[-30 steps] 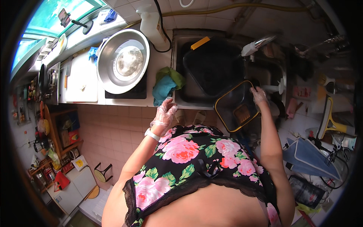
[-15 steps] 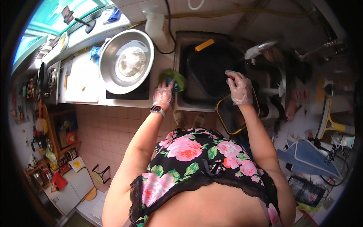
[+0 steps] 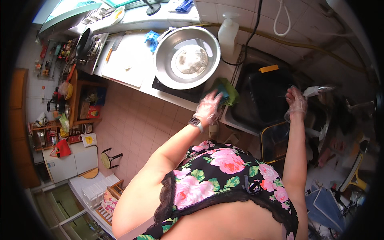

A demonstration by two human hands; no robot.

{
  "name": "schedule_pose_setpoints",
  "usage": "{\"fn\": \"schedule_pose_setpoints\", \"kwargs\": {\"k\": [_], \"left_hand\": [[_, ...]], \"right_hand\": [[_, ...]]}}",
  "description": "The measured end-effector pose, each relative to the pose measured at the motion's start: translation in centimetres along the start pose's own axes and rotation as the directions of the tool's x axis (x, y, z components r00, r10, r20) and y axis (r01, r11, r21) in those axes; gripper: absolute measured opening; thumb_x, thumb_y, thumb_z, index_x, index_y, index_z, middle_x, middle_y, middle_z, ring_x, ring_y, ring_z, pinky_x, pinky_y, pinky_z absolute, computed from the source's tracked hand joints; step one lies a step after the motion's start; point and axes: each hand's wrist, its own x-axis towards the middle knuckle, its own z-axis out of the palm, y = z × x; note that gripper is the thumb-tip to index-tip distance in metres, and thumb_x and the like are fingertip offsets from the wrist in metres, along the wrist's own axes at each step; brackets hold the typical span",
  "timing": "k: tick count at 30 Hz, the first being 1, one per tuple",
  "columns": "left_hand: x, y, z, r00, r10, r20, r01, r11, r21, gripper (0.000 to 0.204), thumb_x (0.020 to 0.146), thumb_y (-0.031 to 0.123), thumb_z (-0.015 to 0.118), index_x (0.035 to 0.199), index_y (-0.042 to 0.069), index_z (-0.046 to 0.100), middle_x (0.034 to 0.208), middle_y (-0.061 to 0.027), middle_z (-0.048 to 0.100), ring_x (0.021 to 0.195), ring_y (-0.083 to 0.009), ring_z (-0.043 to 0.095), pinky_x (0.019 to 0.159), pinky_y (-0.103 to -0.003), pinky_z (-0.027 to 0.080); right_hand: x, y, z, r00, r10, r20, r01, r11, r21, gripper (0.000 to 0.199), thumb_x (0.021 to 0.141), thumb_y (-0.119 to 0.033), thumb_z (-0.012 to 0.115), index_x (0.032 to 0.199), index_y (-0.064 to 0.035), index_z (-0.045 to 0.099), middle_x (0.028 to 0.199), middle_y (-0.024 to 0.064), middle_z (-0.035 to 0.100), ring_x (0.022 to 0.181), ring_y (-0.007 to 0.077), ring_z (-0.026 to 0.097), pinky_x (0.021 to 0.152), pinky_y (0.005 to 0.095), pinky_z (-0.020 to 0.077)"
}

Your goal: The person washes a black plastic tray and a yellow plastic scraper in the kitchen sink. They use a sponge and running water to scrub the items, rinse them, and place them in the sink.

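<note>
While the left hand [image 3: 208,107] shows clearly, its fingertips overlap the green and teal cloth [image 3: 231,93]; fingers loosely parted, can't tell if they grip it. Cloth sits crumpled on the counter strip between metal basin [image 3: 163,60] and sink [image 3: 240,122]. Right hand [image 3: 296,105] is over the sink side, just beside the faucet [image 3: 318,90], fingers narrow and bunched; can't tell if anything's pinched in them. Both in clear gloves.

Visibility: black tray [image 3: 266,90] in the sink is too dark to read its contents, yellow block [image 3: 268,69] at its far edge. Yellow-rimmed black container [image 3: 273,140] below is partly covered by the right forearm. Far right is dim and blurred. Window [image 3: 128,2] is cropped and blown out. Slippers partly hidden by the floral apron [image 3: 226,160].

Surface: pale counter, basin over a dark panel [image 3: 192,93], glare inside it. White board [image 3: 130,58] left of it, knife [image 3: 109,55] at its far-left edge, white jug [image 3: 228,36] by the wall.

Room: pinkish floor tiles [image 3: 136,108], stool [image 3: 106,160], wooden shelving [image 3: 75,100] at left
</note>
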Motion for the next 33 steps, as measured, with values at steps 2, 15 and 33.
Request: {"fn": "schedule_pose_setpoints", "kwargs": {"k": [2,15,33], "left_hand": [[-1.7,0.5,-1.3,0.999,-0.003,-0.037,0.001,0.999,-0.042,0.071,0.075,0.009,0.074,0.141,0.010,0.046,0.147,-0.0235,0.043,0.130,-0.0428,0.046,0.109,-0.046,0.043],[-3.6,-0.6,-0.9,0.993,0.053,-0.103,-0.059,0.996,-0.059,0.067,0.072,0.007,0.076,0.134,0.009,0.052,0.137,-0.0186,0.053,0.121,-0.0399,0.053,0.103,-0.046,0.046],[1.8,-5.8,1.0,0.999,-0.029,-0.044,0.027,0.999,-0.047,0.027,0.080,0.009,0.064,0.108,0.010,0.063,0.096,-0.0191,0.066,0.089,-0.0409,0.064,0.077,-0.050,0.053]], "right_hand": [[0.8,-0.1,-0.1,1.000,0.006,-0.006,-0.005,0.991,0.130,0.025,0.090,-0.015,0.072,0.111,-0.0019,0.068,0.094,0.0081,0.072,0.075,0.0123,0.067,0.066,0.0240,0.0541],[1.8,2.5,-2.5,0.986,-0.128,0.105,0.158,0.913,-0.375,0.028,0.087,-0.015,0.069,0.110,0.0000,0.068,0.096,0.0102,0.071,0.084,0.0170,0.068,0.075,0.0280,0.0536],[-11.1,4.8,-0.5,0.775,0.016,0.632,0.629,-0.124,-0.768,0.041,0.077,-0.025,0.077,0.113,-0.0083,0.069,0.112,0.0122,0.069,0.113,0.0303,0.061,0.105,0.0417,0.0428]]}}
